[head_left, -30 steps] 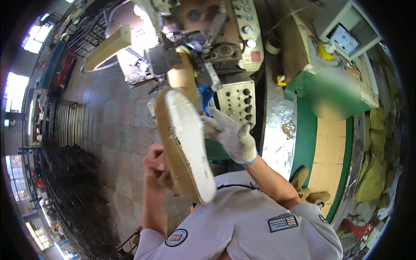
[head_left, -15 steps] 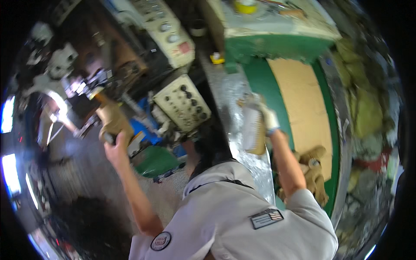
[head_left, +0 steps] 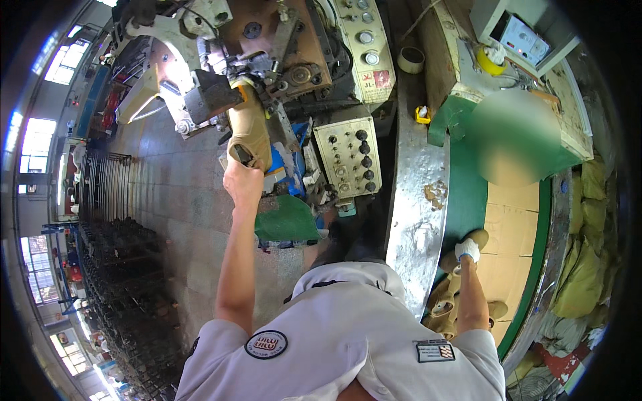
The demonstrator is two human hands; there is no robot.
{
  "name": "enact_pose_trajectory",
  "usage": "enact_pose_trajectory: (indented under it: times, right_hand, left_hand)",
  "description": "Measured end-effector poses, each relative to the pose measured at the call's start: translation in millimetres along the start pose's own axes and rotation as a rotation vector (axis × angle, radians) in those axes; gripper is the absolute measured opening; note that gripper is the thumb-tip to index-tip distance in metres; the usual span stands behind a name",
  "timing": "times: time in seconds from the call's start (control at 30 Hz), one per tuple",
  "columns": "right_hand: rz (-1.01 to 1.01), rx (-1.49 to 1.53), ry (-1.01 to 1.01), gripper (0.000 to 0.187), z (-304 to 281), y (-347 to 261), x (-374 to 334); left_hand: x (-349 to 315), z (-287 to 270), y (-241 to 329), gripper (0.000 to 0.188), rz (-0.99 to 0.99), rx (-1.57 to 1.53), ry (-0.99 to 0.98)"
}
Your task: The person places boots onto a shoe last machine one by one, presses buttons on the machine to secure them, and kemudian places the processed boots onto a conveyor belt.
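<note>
My bare left hand (head_left: pixel 243 182) is closed round the near end of a tan shoe upper on a last (head_left: pixel 249 130). The far end of this upper is up against the metal head of a shoe-making machine (head_left: pixel 217 97), which hides its tip. At the lower right my right hand (head_left: pixel 467 250), in a white glove, is closed over a tan shoe (head_left: pixel 477 237). Its fingertips are partly hidden. Just below it, more tan shoes (head_left: pixel 443 309) are heaped on a cardboard-covered green surface (head_left: pixel 508 230).
A control panel with black knobs (head_left: pixel 348 157) stands right of the machine. Beyond it runs a worn metal ledge (head_left: pixel 418 220). A green bench (head_left: pixel 461 113) carries a yellow tape roll (head_left: pixel 491 61). Dark racks (head_left: pixel 120 260) stand left, olive sacks (head_left: pixel 582 247) right.
My right hand has moved from above the metal ledge down to the heaped shoes, bringing a shoe along. My left hand still grips the upper at the machine. The view has shifted and sharpened.
</note>
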State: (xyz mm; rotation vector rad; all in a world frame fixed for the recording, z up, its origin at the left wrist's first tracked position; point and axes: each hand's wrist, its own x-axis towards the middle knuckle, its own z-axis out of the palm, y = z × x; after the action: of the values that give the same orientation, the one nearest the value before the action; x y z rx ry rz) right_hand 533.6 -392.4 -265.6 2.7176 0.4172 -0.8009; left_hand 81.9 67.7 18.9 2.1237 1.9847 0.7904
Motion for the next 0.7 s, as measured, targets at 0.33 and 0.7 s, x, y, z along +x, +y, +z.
enact_pose_trajectory:
  times: [0.33, 0.7]
  right_hand:
    - [-0.618, 1.351, -0.001, 0.056, -87.2, -219.7, -126.7]
    - [-0.941, 2.206, -1.240, 0.096, -212.6, -358.3, -340.8]
  left_hand:
    - [21.8, -24.2, -6.5, 0.050, 0.089, -0.290, -0.050]
    - [-103.6, -23.9, -44.9, 0.069, -0.684, -2.124, -0.796]
